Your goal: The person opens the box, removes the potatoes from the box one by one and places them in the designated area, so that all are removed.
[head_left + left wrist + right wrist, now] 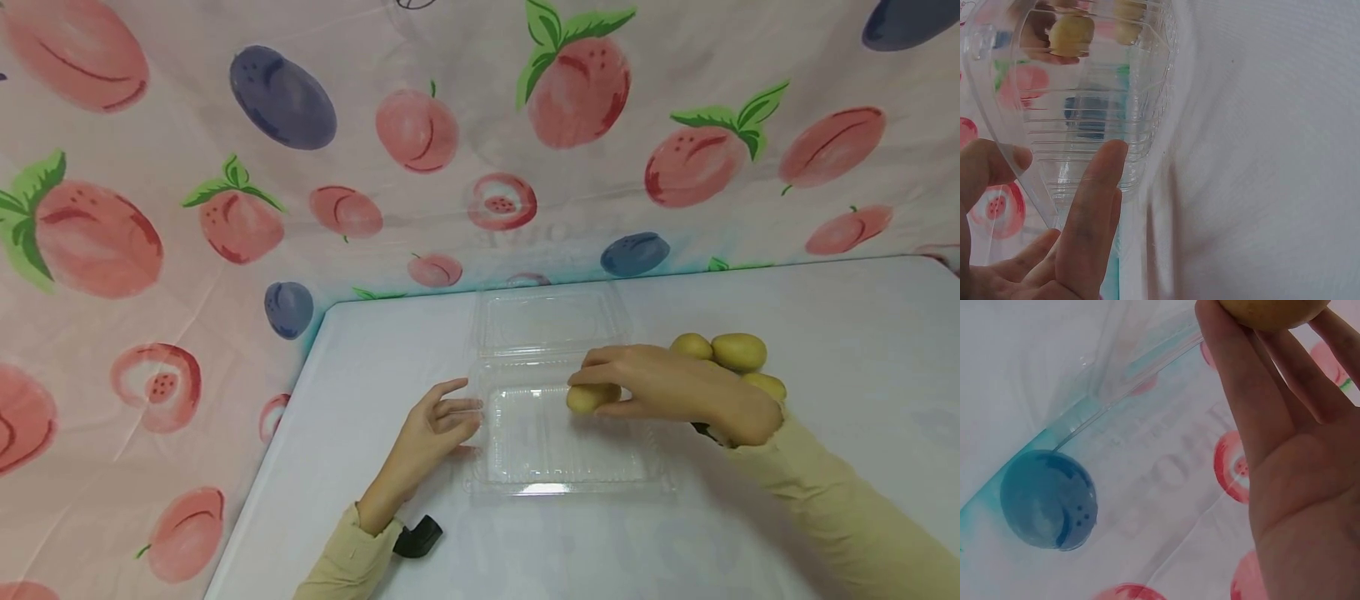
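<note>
Near the middle of the head view, the right hand (667,387) pinches a small yellow fruit (592,397) in curled fingers (1241,381) just above the open clear plastic box (570,471). The left hand (438,421) rests relaxed, straight fingers (1094,200) against the box's left wall — likely steadying it. More yellow fruits (738,352) wait at centre right on the white table (862,350) — within reach.

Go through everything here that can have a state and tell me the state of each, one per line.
Clear clamshell box: open, lid folded back flat on the table, base empty.
Yellow fruit in the right hand: held above the box base.
Loose yellow fruits: lying together on the table, right of the box.
Left hand: fingers straight, touching the box's left edge.
Right hand: grips one fruit.
</note>
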### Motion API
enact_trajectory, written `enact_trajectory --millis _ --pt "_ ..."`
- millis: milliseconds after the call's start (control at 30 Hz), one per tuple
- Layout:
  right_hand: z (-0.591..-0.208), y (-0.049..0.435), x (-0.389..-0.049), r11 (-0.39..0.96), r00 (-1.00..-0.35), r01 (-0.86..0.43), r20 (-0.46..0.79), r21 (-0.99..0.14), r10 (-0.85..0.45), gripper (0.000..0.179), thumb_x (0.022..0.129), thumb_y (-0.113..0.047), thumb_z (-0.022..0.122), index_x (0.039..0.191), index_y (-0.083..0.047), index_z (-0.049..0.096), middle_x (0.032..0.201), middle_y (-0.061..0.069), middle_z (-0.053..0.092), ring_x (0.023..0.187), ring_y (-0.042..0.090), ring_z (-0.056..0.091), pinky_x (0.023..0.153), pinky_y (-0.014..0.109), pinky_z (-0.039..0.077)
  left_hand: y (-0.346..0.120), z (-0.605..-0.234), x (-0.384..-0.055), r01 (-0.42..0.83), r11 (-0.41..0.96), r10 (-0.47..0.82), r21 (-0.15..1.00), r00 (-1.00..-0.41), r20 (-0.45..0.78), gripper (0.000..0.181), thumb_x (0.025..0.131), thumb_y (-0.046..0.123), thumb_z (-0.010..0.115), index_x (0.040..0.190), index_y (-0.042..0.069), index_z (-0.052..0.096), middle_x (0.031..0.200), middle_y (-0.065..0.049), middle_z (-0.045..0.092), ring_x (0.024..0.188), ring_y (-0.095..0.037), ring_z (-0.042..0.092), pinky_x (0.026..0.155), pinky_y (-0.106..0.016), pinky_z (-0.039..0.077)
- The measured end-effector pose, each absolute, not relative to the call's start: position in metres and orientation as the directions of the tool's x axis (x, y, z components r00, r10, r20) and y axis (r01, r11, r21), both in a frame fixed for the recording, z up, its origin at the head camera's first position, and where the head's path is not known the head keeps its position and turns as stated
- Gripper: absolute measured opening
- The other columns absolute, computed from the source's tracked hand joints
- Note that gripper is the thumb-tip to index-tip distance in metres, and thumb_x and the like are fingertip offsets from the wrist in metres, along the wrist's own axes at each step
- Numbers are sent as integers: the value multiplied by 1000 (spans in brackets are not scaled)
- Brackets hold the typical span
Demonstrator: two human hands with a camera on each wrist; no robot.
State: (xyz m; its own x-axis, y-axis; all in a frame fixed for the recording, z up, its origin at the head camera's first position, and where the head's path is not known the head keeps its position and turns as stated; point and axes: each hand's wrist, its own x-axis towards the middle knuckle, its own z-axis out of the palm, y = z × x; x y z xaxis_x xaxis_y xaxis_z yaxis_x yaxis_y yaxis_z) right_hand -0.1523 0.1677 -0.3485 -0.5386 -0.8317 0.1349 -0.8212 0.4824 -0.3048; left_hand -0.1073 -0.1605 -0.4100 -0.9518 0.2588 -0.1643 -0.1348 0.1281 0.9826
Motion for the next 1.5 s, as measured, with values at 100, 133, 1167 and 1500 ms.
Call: enact_trajectory --millis 100,133,1167,1500 --pt "-349 171 -153 502 -554 -813 129 -295 -822 34 85 -22 80 117 -17 69 108 -8 64 91 4 61 80 30 58 -161 -410 -107 -137 129 256 982 -952 -166 62 93 7 68 148 11 40 134 -22 59 119 -35 61 79 -42 62" --pt "-350 173 -154 506 -558 -811 129 -292 -820 33 86 -23 79 117 -18 69 108 -8 64 91 4 60 80 31 57 -161 -410 -107 -139 128 256 982 -952 -168 62 93 7 68 148 11 40 134 -22 59 119 -35 61 79 -42 62" --pt "-348 215 -158 585 -625 -780 232 -222 -745 36 81 -17 82 116 -15 71 109 -9 65 94 6 61 76 29 56 -161 -410 -107 -137 125 267 983 -949 -167 64 92 10 70 148 11 40 135 -22 58 119 -35 61 80 -41 62" --pt "-349 228 -158 628 -667 -744 214 -228 -713 41 80 -17 84 118 -16 71 110 -10 64 93 4 60 74 29 57 -162 -409 -108 -132 141 276 981 -947 -167 64 93 10 70 148 9 39 135 -24 57 120 -37 61 81 -42 62"
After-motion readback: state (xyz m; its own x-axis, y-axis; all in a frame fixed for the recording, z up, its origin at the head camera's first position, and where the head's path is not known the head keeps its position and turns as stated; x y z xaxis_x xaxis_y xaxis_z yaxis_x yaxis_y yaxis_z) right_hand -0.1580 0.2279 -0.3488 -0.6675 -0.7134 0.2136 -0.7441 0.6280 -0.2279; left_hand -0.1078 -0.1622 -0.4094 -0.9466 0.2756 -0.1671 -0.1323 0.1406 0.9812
